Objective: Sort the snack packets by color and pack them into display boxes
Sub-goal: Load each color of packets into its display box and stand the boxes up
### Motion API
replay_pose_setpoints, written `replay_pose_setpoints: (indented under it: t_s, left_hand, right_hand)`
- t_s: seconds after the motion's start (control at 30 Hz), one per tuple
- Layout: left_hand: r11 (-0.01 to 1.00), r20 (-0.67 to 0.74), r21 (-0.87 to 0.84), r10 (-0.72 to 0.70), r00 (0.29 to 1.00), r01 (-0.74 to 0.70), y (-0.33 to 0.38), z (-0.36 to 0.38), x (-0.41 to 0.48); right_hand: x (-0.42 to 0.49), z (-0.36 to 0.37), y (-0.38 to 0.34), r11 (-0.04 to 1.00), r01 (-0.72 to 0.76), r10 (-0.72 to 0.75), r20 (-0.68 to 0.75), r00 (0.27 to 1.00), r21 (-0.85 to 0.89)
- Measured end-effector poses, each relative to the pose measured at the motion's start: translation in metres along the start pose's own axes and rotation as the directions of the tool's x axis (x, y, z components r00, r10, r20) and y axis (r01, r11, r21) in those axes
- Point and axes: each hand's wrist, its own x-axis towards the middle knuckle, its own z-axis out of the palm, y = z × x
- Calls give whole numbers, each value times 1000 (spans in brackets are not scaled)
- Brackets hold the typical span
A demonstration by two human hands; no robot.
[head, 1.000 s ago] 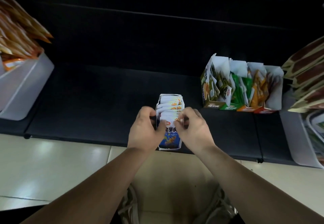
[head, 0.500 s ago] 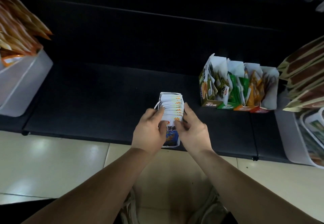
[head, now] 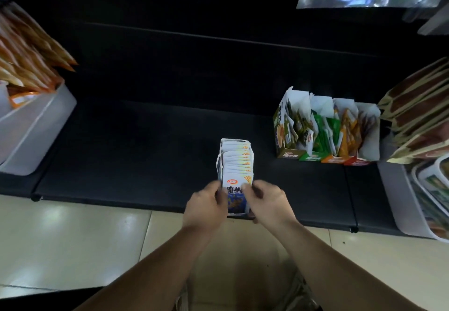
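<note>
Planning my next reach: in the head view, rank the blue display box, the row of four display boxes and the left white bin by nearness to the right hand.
1. blue display box, gripped by the right hand, front centre.
2. row of four display boxes, back right.
3. left white bin, far left.

"魔芋" and "20%" on the blue display box [head: 237,202] front
</note>
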Motion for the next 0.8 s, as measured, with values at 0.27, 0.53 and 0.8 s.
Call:
replay_pose_setpoints:
  t_s: [0.27,0.53,0.8]
  left_hand:
    - [946,6,-308,-107,994,103,36,16,42]
    - [885,25,-462,-56,998,61,66,9,107]
    - [817,84,-575,13,996,38,76,8,111]
  right_hand:
    - [37,-24,-19,981,-61,61,5,998,186]
    - [79,-42,-22,961,-43,-4,171,985,272]
    - [81,-49,-22,913,-74,98,-39,994,401]
